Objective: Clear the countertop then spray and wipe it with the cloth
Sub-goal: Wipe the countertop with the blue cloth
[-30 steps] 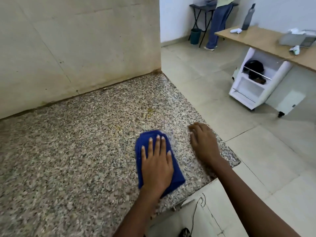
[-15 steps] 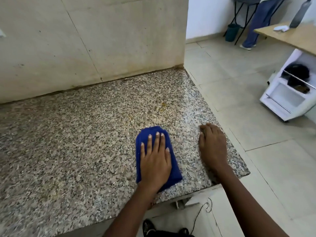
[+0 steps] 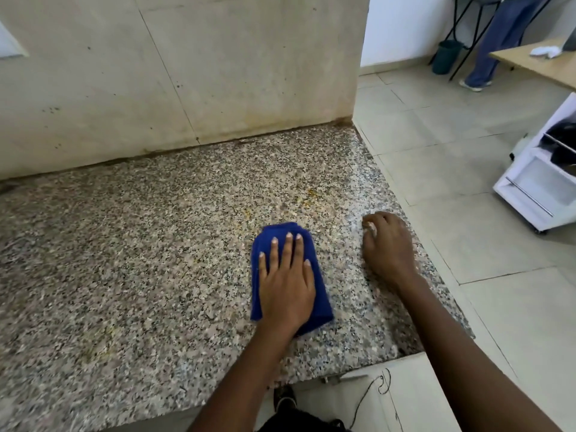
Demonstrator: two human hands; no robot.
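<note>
Granite bench (image 3: pixel 124 260) under me: left grip (image 3: pixel 285 277) flat, fingers straight, pressing the cloth (image 3: pixel 318 294); right grip (image 3: pixel 388 244) beside it, loosely curled, empty. Neither has shifted since before.

A stained beige wall (image 3: pixel 193 73) is seen rising behind. A pale tiled floor (image 3: pixel 452 145) is spread out to the right. On it a white wheeled cart (image 3: pixel 542 188) with dark items is seen, and farther back a green bin (image 3: pixel 446 57), a wooden table (image 3: pixel 542 65) carrying a white cloth (image 3: pixel 544 51), and a person's blue trouser legs (image 3: pixel 495 42).
</note>
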